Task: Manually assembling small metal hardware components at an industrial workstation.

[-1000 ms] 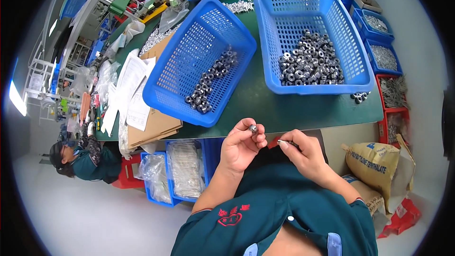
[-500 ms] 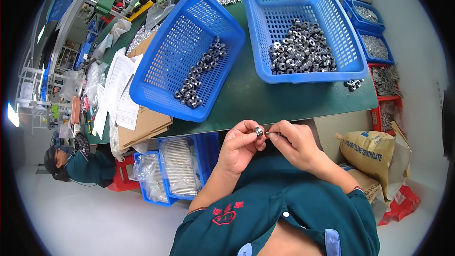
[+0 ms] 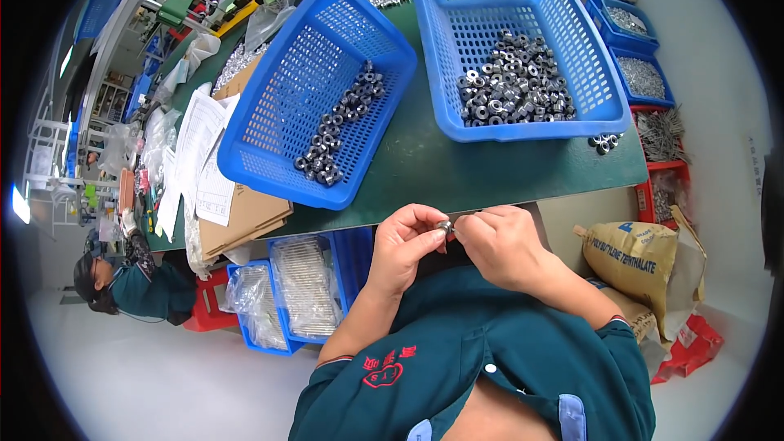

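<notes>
A small shiny round metal part (image 3: 446, 227) with a hole is pinched between the thumb and fingers of my left hand (image 3: 402, 251), just in front of the table edge. My right hand (image 3: 505, 247) is closed with its fingertips right against that part; the thin metal tool it grips is mostly hidden by the fingers. Beyond my hands stand two blue perforated baskets. The left basket (image 3: 237, 155) is tilted and holds a strip of metal rings (image 3: 333, 132). A larger heap of similar rings (image 3: 519, 86) lies in the right basket (image 3: 531, 132).
A few loose rings (image 3: 604, 144) lie beside the right basket on the green table (image 3: 425, 175). Papers (image 3: 200, 135) and cardboard (image 3: 245, 220) are at the left. Below are blue bins (image 3: 306, 286); yellow sacks (image 3: 637, 257) stand at right. A co-worker (image 3: 151, 286) sits far left.
My right hand has moved left and closed in on the metal part, so the tool's tip no longer shows. My left hand keeps its hold on the part.
</notes>
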Motion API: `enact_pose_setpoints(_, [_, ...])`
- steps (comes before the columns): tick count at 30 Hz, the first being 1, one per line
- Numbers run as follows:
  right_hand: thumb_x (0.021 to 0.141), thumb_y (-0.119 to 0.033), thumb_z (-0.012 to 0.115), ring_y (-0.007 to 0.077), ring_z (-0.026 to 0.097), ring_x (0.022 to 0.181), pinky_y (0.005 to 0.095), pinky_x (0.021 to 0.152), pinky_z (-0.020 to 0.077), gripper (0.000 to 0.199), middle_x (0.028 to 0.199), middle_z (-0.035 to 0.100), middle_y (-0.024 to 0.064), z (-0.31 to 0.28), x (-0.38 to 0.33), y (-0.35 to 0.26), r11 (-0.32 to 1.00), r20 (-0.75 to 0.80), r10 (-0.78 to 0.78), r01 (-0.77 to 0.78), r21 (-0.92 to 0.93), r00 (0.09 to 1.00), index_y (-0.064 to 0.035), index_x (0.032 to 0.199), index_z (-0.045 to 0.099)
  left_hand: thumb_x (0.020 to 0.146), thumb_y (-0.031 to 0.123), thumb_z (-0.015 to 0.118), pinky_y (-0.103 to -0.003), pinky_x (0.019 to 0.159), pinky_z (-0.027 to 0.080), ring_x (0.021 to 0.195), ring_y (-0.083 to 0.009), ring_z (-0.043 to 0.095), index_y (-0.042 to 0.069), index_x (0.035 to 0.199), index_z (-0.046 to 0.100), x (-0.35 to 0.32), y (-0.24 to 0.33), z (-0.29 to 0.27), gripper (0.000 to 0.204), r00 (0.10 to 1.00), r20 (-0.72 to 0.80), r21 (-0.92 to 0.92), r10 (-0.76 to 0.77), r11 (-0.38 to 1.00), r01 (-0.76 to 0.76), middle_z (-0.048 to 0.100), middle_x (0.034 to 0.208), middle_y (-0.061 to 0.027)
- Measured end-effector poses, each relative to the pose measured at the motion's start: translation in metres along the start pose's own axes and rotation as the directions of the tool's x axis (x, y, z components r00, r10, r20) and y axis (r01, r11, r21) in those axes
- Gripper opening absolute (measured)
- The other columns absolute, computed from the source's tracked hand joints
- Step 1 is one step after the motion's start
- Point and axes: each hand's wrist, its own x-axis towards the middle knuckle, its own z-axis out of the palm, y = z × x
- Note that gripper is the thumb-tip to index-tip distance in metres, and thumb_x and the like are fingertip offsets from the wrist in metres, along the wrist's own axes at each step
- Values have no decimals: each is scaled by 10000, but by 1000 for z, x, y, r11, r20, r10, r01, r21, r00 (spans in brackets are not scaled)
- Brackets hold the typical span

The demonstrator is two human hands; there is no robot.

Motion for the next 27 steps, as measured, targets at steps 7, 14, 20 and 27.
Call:
enact_pose_setpoints(7, [946, -137, 586, 107, 498, 571, 282, 517, 401, 135, 659, 542, 31, 0, -2, 3, 379, 449, 529, -674, 634, 720, -6, 918, 599, 850, -24, 660, -272, 725, 537, 783, -135, 634, -41, 1073, 637, 1, 3, 0, 225, 1000, -9, 119, 20, 993, -18, 672, 921, -88])
enact_pose_setpoints(14, [944, -149, 592, 155, 535, 556, 284, 515, 411, 137, 655, 572, 51, 0, -7, -3, 514, 305, 564, -615, 598, 767, -15, 920, 605, 853, 0, 642, -264, 706, 519, 771, -129, 619, -39, 1054, 655, 6, 3, 2, 205, 998, -7, 60, -56, 997, 56, 668, 895, -80])
enact_pose_setpoints(20, [923, -137, 627, 290, 615, 574, 359, 539, 471, 118, 630, 592, 133, -4, -7, -3, 820, 35, 443, -421, 388, 896, -22, 914, 607, 860, 14, 594, -309, 713, 513, 786, -176, 623, 18, 1029, 612, 10, 7, -6, 170, 989, 15, -262, -147, 954, 146, 642, 908, -110])
enact_pose_setpoints(27, [914, -109, 630, 284, 659, 607, 359, 540, 499, 97, 662, 636, 126, 0, -2, -10, 885, 5, 344, -325, 333, 939, -23, 882, 599, 856, -6, 593, -324, 730, 549, 804, -196, 658, 26, 1000, 587, 6, 5, 0, 148, 980, 72, -376, -188, 905, 201, 662, 941, -125])
